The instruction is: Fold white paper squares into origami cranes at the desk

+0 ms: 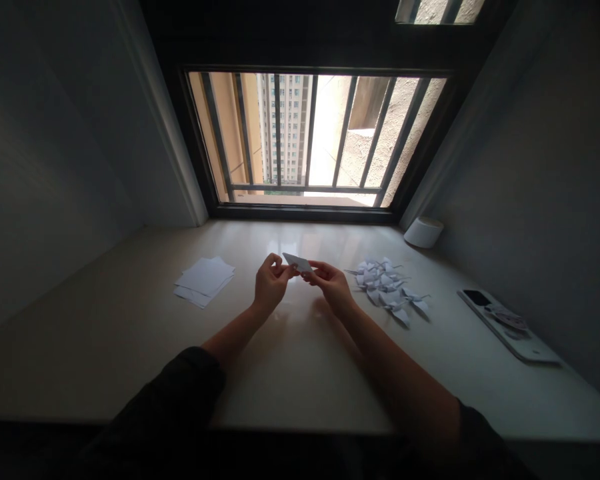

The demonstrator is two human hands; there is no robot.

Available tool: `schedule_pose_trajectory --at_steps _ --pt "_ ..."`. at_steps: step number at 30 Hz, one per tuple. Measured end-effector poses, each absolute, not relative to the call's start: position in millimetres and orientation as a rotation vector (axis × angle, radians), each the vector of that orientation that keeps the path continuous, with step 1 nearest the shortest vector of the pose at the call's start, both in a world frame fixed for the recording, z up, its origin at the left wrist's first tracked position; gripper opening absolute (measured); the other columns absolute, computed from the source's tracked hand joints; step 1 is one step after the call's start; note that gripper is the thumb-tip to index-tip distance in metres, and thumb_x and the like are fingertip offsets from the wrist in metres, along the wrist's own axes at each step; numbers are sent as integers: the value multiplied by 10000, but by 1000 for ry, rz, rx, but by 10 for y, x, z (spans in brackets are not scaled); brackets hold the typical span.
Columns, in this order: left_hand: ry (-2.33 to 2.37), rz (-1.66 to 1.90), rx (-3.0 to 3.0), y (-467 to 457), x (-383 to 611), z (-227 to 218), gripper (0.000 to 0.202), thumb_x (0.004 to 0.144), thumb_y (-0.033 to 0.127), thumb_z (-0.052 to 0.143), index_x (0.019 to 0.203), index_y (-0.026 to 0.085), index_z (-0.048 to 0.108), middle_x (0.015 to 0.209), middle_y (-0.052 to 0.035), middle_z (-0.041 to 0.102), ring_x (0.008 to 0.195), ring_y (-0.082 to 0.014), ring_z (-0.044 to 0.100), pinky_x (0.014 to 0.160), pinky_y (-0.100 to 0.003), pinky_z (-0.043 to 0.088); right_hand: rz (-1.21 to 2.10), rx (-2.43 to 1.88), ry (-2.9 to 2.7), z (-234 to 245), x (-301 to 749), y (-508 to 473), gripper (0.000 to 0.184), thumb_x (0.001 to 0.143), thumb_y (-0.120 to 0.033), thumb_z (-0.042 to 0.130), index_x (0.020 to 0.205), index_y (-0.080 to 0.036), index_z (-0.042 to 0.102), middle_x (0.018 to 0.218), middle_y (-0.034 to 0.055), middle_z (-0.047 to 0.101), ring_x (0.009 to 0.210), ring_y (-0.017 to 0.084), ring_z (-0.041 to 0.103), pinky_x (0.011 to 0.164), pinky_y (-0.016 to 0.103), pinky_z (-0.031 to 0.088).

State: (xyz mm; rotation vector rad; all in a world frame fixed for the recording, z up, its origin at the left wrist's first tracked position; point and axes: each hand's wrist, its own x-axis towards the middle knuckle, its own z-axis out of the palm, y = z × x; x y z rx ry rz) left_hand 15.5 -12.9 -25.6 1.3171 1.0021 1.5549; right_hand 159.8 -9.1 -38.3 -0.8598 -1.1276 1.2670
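Both hands are raised a little above the pale countertop [290, 360], in front of a barred window. My left hand [271, 281] and my right hand [330, 280] pinch a small folded piece of white paper [297, 261] between their fingertips, one on each side. A stack of flat white paper sheets [205, 280] lies on the counter to the left of my hands. To the right lies a heap of several folded white paper figures [387, 287].
A white roll-like object [423, 231] stands at the back right corner. A white tablet-like slab [510, 327] with small items on it lies at the far right. The barred window [310, 140] closes the back; walls flank both sides.
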Motion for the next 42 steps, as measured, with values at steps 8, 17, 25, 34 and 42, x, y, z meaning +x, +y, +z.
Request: schedule_pose_trajectory --at_steps 8,17,25,34,42 --pt "1026 1507 1290 -148 145 -275 327 735 372 661 928 209 454 703 -28 710 743 -213 693 715 -349 528 1235 -925 -1094 -395 1593 -91 419 562 -382 779 928 -201 686 630 2 662 637 157 606 635 298 444" --pt "1002 1441 1171 -154 150 -305 555 610 323 776 1064 170 495 777 -72 725 745 -218 686 759 -348 511 1257 -914 -1169 -354 1559 -148 445 575 -404 773 960 -199 680 647 8 661 680 180 621 709 334 474" --pt "1067 1378 1313 -101 58 -253 525 605 318 769 1049 179 526 697 -35 705 666 -203 675 650 -294 500 1125 -939 -1341 -394 1537 -173 467 641 -422 723 1050 -222 619 685 1 641 671 174 607 655 314 468" --pt "1090 1211 1566 -76 -49 -228 474 588 334 766 1004 224 569 563 44 643 494 -129 592 512 -209 419 994 -848 -1478 -332 1595 -148 178 739 -379 641 856 -245 643 912 34 675 860 198 624 773 342 475" --pt "1033 1239 1404 -55 1 -263 480 674 323 715 1095 190 526 689 -11 666 650 -153 642 611 -244 479 964 -876 -1500 -354 1636 -116 266 727 -365 665 966 -255 704 918 47 685 822 201 615 770 370 491"
